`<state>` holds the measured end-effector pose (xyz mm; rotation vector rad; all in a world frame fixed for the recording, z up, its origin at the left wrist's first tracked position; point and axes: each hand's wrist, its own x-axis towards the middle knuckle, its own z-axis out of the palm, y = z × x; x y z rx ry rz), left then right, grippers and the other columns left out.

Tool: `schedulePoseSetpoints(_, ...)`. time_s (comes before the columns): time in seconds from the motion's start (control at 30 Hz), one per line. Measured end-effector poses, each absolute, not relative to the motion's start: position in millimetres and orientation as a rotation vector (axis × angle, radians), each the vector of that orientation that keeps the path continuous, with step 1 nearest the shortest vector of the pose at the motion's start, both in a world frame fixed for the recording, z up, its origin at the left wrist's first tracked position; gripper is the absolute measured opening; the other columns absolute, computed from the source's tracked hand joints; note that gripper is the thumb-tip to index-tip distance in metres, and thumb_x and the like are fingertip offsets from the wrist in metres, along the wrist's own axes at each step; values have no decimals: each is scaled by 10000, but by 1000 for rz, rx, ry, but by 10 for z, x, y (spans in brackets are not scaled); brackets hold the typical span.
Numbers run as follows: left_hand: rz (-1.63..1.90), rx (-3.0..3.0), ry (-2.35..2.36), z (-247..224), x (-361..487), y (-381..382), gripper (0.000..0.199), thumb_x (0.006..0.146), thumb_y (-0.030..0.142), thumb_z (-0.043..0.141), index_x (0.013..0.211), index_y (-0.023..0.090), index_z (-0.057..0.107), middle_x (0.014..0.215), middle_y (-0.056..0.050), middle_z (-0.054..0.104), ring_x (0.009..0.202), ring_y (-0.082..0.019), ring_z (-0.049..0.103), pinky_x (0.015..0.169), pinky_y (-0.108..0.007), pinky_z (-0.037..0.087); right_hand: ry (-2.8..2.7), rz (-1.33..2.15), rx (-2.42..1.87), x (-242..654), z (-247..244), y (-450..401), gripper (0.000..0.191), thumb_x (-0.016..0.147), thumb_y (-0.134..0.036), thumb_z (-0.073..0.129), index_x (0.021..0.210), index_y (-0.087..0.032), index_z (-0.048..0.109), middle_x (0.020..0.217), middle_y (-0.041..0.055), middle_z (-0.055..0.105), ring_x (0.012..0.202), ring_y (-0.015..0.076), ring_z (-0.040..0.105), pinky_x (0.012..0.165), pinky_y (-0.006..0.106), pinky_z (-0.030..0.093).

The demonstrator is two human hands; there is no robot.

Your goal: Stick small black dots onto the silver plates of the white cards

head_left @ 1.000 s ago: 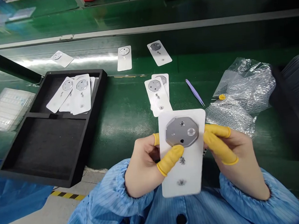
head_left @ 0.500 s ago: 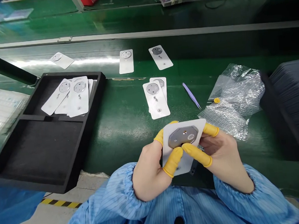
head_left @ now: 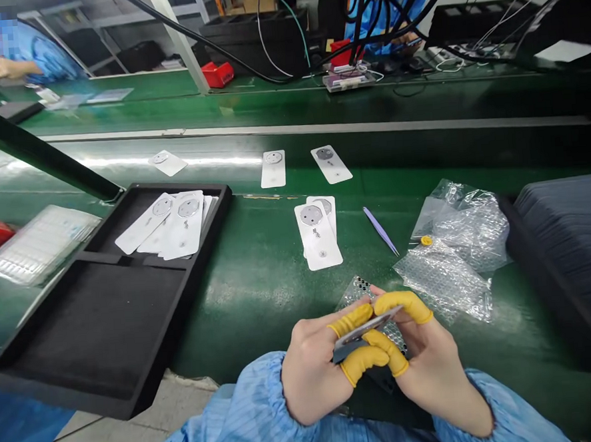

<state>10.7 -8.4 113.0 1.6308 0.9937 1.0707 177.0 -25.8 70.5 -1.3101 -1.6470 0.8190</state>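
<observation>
Between my hands a phone back cover point(head_left: 365, 329) is tipped almost edge-on, so little of its face shows. My left hand point(head_left: 317, 360) pinches its left end between yellow-cotted thumb and index finger. On the other end, my right hand point(head_left: 428, 356) grips with a thumb below and a finger over the top edge. Beneath the hands lies a shiny, dotted sheet point(head_left: 353, 293), partly hidden. Two overlapping white back covers point(head_left: 322, 246) with grey camera plates rest just beyond. Purple tweezers point(head_left: 379, 230) lie right of them.
A black tray point(head_left: 167, 335) at left holds several white covers point(head_left: 184, 238) in its far compartment. Crumpled bubble wrap point(head_left: 449, 278) lies at right, beside a black bin of stacked dark sheets point(head_left: 572, 244). Three single covers lie farther back. A slanted dark post point(head_left: 46, 153) stands at left.
The held cover has turned from facing me to nearly edge-on, and my fingers have shifted along its edges. The camera view has tilted up, showing more of the background.
</observation>
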Motion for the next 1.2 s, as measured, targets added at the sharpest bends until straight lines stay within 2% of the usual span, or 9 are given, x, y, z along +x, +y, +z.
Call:
schedulePoseSetpoints(0.13,1080,1652,1005,1120,115,-88,423,773,191,716,1191,182,649,1137,-101,694,971,-252,694,855,-302,569,-1641,800,-1285,1730,741,-229,374,809,-206,612,1161,-280,509,1177,80,648,1077,240,638,857,352,567)
schedulePoseSetpoints(0.27,1035,1580,956,1091,57,-27,338,811,193,667,1148,181,677,1142,-97,693,997,-254,682,866,-316,562,-1627,899,-1186,1691,809,-102,276,824,-206,622,1080,-273,545,1005,30,693,911,171,688,795,263,575)
schedulePoseSetpoints(0.5,921,993,920,1018,-193,145,223,749,249,739,919,108,710,884,-108,754,809,-243,720,702,-291,597,-1821,1204,-1077,1805,1013,73,242,928,-259,479,1138,-275,597,1153,35,662,1045,176,648,873,295,566)
schedulePoseSetpoints(0.63,982,895,1043,955,-310,301,265,668,249,800,839,89,676,835,-114,753,734,-223,725,634,-256,599,-1778,1202,-1210,1888,1053,152,295,928,-275,489,1219,-283,539,1116,25,683,981,151,671,902,317,561)
schedulePoseSetpoints(0.7,1041,873,1087,923,-383,382,396,635,251,821,943,97,626,804,-105,752,683,-221,725,596,-263,603,-1762,1169,-1273,1941,1016,213,325,924,-287,498,1249,-291,510,1097,20,689,974,145,671,911,324,559)
schedulePoseSetpoints(0.8,1110,855,1119,868,-523,484,744,605,260,842,1203,146,415,699,-61,741,568,-237,710,501,-317,603,-1772,1087,-1328,2039,939,361,322,914,-307,506,1235,-281,521,1112,29,680,1013,160,659,949,358,539)
schedulePoseSetpoints(0.87,1135,821,1146,825,-615,537,840,577,256,856,1230,164,336,662,-47,733,546,-246,704,479,-331,598,-1806,1009,-1383,2097,907,492,338,902,-318,514,1236,-262,523,1129,46,672,1047,182,646,977,398,518)
schedulePoseSetpoints(1.03,1123,682,1134,718,-728,640,748,533,212,864,1137,137,430,696,-52,728,591,-224,702,521,-308,591,-1900,894,-1508,2079,877,759,382,864,-369,538,1210,-210,543,1130,90,672,1069,232,636,950,445,528)
schedulePoseSetpoints(1.2,1153,546,1197,659,-764,705,677,659,182,738,1265,140,438,718,-23,703,619,-184,675,540,-270,555,-2022,944,-1536,1994,780,859,419,852,-411,529,1224,-218,538,1152,82,665,1059,223,639,938,423,534)
